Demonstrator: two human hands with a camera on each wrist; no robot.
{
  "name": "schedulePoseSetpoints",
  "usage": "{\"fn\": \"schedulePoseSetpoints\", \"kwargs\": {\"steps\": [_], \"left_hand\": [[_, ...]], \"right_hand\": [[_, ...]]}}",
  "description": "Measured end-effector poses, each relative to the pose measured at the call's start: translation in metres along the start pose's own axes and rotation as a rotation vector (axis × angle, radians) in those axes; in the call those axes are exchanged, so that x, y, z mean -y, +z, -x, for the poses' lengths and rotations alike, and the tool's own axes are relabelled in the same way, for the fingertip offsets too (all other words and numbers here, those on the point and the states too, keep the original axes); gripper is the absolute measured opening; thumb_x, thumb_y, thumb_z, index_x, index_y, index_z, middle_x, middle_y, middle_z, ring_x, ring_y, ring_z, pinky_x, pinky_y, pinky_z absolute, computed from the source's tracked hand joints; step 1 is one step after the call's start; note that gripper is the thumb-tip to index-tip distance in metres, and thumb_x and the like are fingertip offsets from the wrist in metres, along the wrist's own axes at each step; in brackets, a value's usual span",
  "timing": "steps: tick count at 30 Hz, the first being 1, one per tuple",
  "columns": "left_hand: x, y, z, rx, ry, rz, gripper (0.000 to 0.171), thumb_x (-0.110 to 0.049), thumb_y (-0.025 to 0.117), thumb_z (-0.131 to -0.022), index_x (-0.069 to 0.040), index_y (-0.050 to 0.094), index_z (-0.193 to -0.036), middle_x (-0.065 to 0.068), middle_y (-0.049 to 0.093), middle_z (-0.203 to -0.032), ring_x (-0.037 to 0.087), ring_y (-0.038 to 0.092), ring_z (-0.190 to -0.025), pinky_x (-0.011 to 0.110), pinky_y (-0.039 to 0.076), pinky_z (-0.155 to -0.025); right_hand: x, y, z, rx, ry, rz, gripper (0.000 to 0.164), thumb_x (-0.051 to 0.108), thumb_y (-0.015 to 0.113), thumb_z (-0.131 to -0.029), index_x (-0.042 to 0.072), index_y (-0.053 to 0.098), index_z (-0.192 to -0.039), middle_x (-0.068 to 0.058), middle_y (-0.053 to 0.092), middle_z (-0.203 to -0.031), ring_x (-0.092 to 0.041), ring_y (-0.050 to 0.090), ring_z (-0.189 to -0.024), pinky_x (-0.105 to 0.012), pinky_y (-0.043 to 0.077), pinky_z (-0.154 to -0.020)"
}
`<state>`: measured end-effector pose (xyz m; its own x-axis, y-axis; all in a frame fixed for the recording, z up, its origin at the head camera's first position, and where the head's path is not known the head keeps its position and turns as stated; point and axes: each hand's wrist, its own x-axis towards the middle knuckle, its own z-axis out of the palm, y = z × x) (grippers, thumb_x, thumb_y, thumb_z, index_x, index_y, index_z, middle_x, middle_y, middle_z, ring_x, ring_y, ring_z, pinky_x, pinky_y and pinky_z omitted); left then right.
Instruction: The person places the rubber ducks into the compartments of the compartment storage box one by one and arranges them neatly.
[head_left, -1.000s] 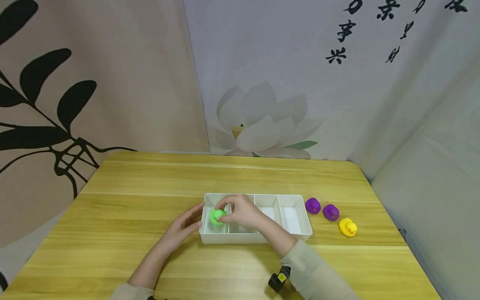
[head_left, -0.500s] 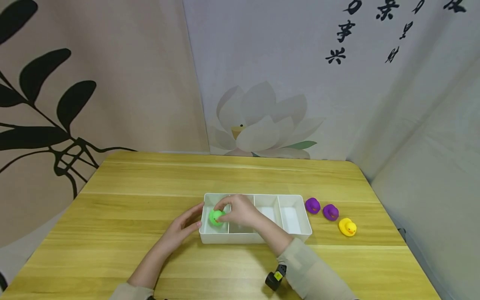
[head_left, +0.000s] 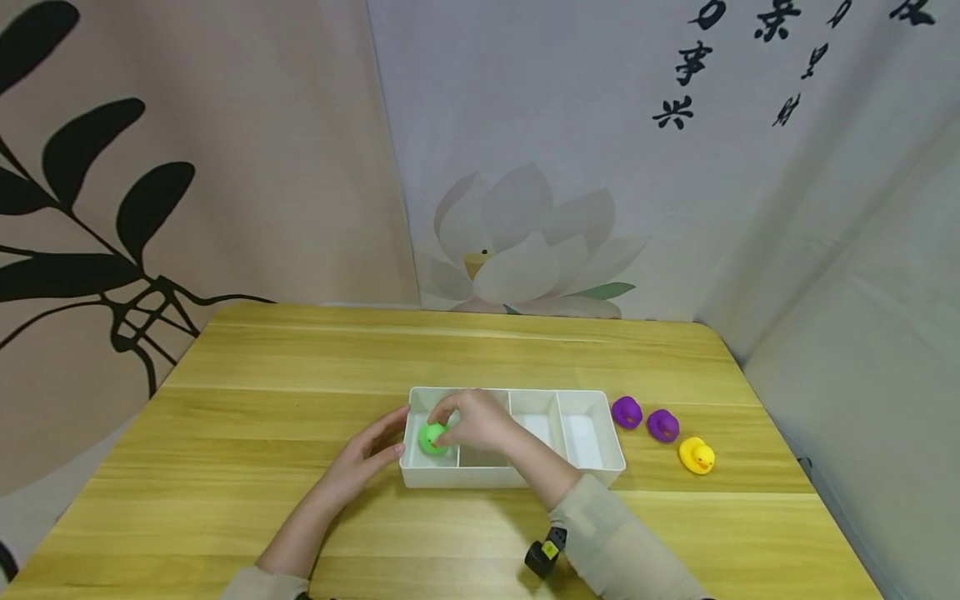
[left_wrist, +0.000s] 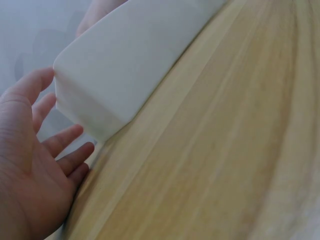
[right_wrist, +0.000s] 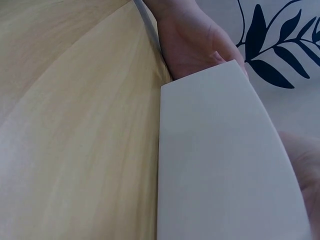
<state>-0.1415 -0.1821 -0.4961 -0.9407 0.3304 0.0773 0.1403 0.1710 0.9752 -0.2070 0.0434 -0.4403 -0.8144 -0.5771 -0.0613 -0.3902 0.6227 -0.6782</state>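
Note:
A white divided box (head_left: 480, 477) stands near the middle of the table. Inside its leftmost compartment is a small green rubber duck (head_left: 432, 440), pinched between the thumb and fingers of my right hand (head_left: 480, 423). My left hand (head_left: 363, 458) rests against the box's left end, its fingers spread and only lightly bent. In the left wrist view, that hand (left_wrist: 37, 155) has its fingertips right at the box corner. The right wrist view shows mostly the box's front wall (right_wrist: 215, 150), which hides the green duck and most of my right hand.
Right of the box are two purple rubber ducks (head_left: 626, 412) and a yellow rubber duck (head_left: 697, 456) on the wooden table (head_left: 450, 550). A black wrist camera (head_left: 545, 552) hangs at my right sleeve. Printed curtains stand behind the table.
My right forearm and sleeve have shifted slightly left. The green duck has turned a little in my right hand's pinch, still in the leftmost compartment. My left hand stays in place.

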Motion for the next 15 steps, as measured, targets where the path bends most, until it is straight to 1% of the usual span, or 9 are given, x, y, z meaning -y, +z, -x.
{"fn": "schedulePoseSetpoints", "kwargs": {"steps": [3, 8, 15], "left_hand": [[-0.0006, 0.0006, 0.0002, -0.006, -0.009, 0.002, 0.053, -0.017, 0.056, -0.098, -0.017, 0.038, -0.148, 0.017, 0.039, -0.146, 0.037, 0.035, -0.133, 0.059, 0.030, -0.103], [0.0001, 0.0005, 0.0000, 0.001, 0.019, -0.011, 0.053, -0.016, 0.055, -0.098, -0.014, 0.037, -0.148, 0.020, 0.039, -0.145, 0.041, 0.035, -0.132, 0.060, 0.031, -0.102], [0.0014, -0.0001, 0.0005, 0.002, 0.028, -0.009, 0.053, -0.017, 0.055, -0.098, -0.015, 0.038, -0.148, 0.019, 0.039, -0.146, 0.040, 0.034, -0.133, 0.059, 0.030, -0.102]], "right_hand": [[0.0023, -0.0006, 0.0000, 0.007, 0.006, 0.022, 0.024, 0.021, 0.084, -0.073, 0.020, 0.075, -0.095, 0.017, 0.064, -0.082, -0.010, 0.060, -0.090, -0.030, 0.046, -0.081], [0.0034, -0.0008, -0.0007, 0.016, 0.006, 0.050, 0.024, 0.020, 0.084, -0.072, 0.020, 0.075, -0.094, 0.017, 0.064, -0.082, -0.011, 0.060, -0.090, -0.030, 0.046, -0.081], [0.0048, -0.0006, -0.0018, 0.025, 0.015, 0.061, 0.024, 0.020, 0.085, -0.072, 0.020, 0.075, -0.094, 0.018, 0.064, -0.082, -0.011, 0.060, -0.091, -0.031, 0.046, -0.082]]}}
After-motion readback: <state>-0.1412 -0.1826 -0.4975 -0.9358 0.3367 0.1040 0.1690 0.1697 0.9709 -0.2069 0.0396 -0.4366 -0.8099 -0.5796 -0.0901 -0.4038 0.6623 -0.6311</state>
